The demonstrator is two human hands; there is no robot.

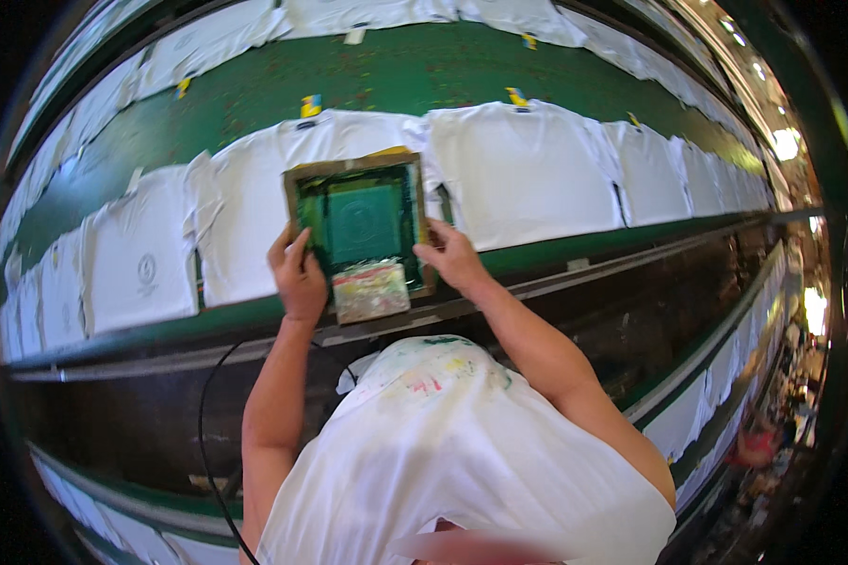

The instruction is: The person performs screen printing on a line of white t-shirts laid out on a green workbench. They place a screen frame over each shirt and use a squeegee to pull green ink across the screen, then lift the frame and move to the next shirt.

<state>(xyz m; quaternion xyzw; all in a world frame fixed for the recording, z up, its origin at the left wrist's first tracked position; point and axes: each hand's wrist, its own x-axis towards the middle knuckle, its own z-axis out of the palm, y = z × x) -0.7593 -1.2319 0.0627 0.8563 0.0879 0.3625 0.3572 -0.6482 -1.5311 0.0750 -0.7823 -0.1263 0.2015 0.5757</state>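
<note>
Both my hands grip a screen-printing frame (358, 224) by its opposite sides. Its wooden rim surrounds a green, ink-stained mesh with a faint round design. My left hand (299, 275) is closed on the left side, and my right hand (452, 256) holds the right side. Across the frame's near end lies a flat, ink-smeared block (371, 293), perhaps a squeegee; neither hand is on it. The frame is over a white T-shirt (254, 202), covering much of it. Whether the frame touches the cloth, I cannot tell.
White T-shirts lie in a row along a long green table (386, 80). To the left, one shirt (141, 250) bears a small dark print; a blank shirt (523, 174) lies to the right. A black cable (203, 424) hangs beside my left arm. More shirt-covered tables stand behind and beyond.
</note>
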